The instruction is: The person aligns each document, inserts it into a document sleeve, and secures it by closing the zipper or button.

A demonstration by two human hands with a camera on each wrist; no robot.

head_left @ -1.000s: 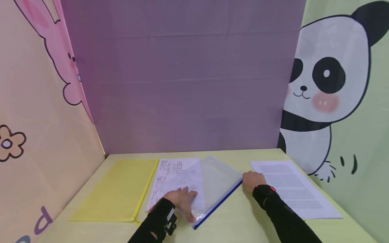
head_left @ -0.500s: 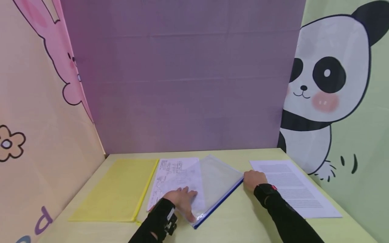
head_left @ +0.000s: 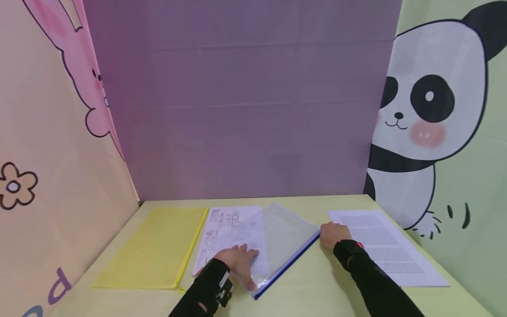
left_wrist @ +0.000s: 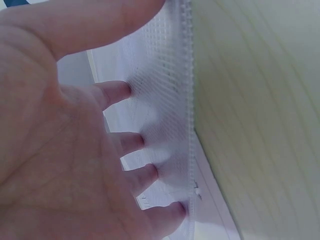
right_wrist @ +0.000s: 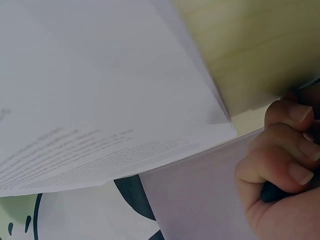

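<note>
A clear mesh zip pouch [head_left: 287, 235] with a blue zip edge lies slanted at the table's middle, partly over a white sheet with handwritten-looking marks [head_left: 222, 220]. My left hand [head_left: 237, 262] rests on the pouch's near left part, fingers spread. In the left wrist view, the fingertips [left_wrist: 135, 142] press into its mesh, and the thumb reaches toward its edge. At the right end of the blue edge, my right hand [head_left: 334, 234] grips the pouch's corner. Its fingers [right_wrist: 282, 165] look tightly curled in the right wrist view; whether they pinch a zip pull is hidden.
A yellow zip pouch [head_left: 154, 246] lies on the left of the pale table [head_left: 301, 286]. On the right is a printed sheet [head_left: 390, 251], close beside my right hand. A purple panel [head_left: 245, 110] stands along the back, with decorated walls at both sides.
</note>
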